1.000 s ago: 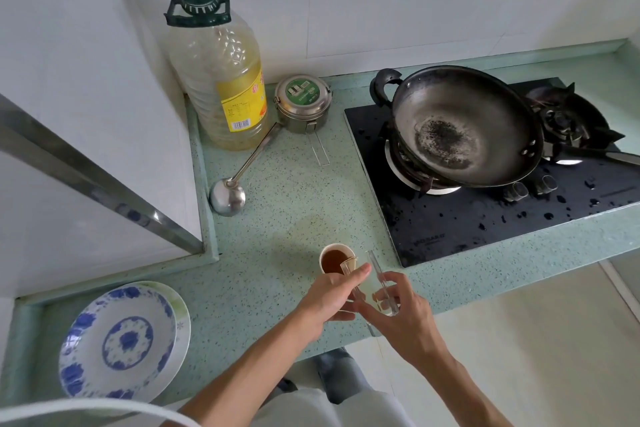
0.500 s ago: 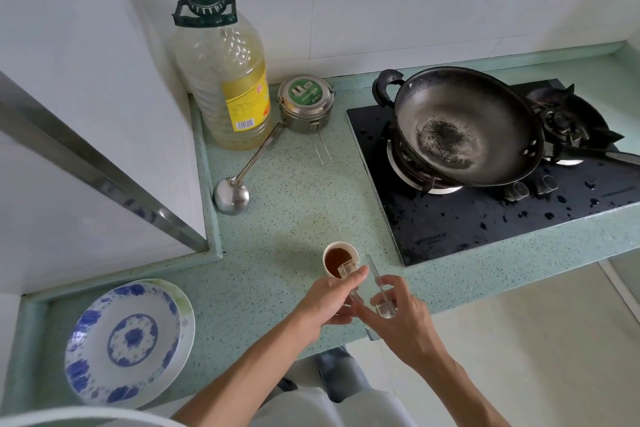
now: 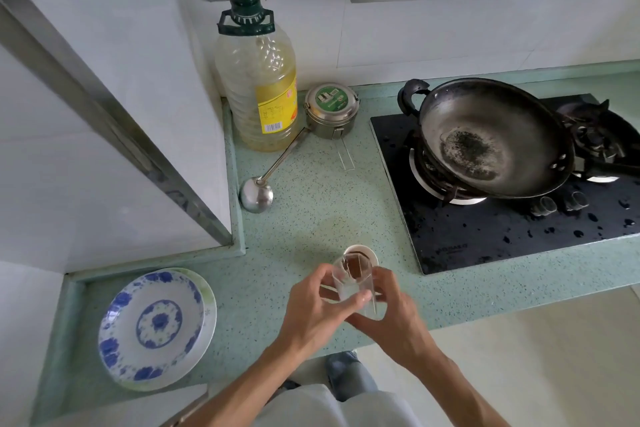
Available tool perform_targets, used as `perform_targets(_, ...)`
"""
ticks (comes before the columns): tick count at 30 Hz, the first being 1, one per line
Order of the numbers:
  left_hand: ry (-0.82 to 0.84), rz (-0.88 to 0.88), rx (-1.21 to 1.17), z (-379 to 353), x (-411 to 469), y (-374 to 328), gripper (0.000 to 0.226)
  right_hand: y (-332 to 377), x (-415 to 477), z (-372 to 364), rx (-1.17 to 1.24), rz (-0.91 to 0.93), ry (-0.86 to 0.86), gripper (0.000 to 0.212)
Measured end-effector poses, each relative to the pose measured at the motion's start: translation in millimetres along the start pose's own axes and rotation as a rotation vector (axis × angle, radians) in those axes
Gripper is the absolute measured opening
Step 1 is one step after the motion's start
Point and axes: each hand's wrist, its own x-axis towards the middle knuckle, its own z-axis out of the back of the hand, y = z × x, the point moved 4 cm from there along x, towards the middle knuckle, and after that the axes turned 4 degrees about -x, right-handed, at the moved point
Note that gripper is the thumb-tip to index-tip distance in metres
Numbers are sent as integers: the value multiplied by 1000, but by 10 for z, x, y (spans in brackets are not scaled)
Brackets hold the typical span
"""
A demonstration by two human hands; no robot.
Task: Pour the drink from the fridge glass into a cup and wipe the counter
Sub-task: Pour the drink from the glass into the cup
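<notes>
A clear drinking glass (image 3: 353,282) is held near the counter's front edge, tilted with its mouth over a small white cup (image 3: 370,252). The cup stands on the green speckled counter (image 3: 311,218) and holds brown drink, partly hidden behind the glass. My left hand (image 3: 320,308) grips the glass from the left, thumb across its lower side. My right hand (image 3: 394,312) grips it from the right and below. The glass looks nearly drained.
A blue-patterned plate (image 3: 156,326) sits at the front left. A steel ladle (image 3: 258,192), a large oil bottle (image 3: 258,87) and a round metal tin (image 3: 330,109) stand at the back. A wok (image 3: 491,135) sits on the black gas hob (image 3: 502,229) to the right.
The glass has tipped up steeper over the cup and my left hand has moved from the cup onto the glass. The camera has drawn back and up.
</notes>
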Motion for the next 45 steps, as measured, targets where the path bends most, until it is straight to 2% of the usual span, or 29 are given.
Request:
perform_targets(3, -113, -122, 38, 222, -86, 16, 45, 131, 81, -101, -14, 58, 24, 77)
perform_targets(6, -208, -200, 70, 450, -156, 98, 50, 250, 150, -186, -56, 123, 47, 73)
perform_targets(9, -287, -167, 52, 686, -214, 256, 52, 306, 198, -239, -71, 124, 78, 66)
perform_targets(14, -399, -60, 87, 953, -244, 574, 73, 297, 239, -313, -73, 135, 102, 61)
perform_targets(18, -436, -2, 98, 1017, -247, 792, 70, 242, 225, -359, -88, 140, 108, 56)
perform_targets(24, -429, 42, 86, 1016, -257, 981, 74, 159, 154, -460, -108, 140, 141, 49)
perform_targets(29, -395, -18, 111, 1008, -307, 928, 73, 143, 20, -551, -102, 118, 135, 42)
perform_targets(36, -281, -157, 121, 893, -478, 637, 73, 80, -386, -667, -104, 28, 70, 34)
perform_targets(45, -114, -209, 105, 495, -724, 511, 67, -123, -951, -603, -9, -62, -83, 24)
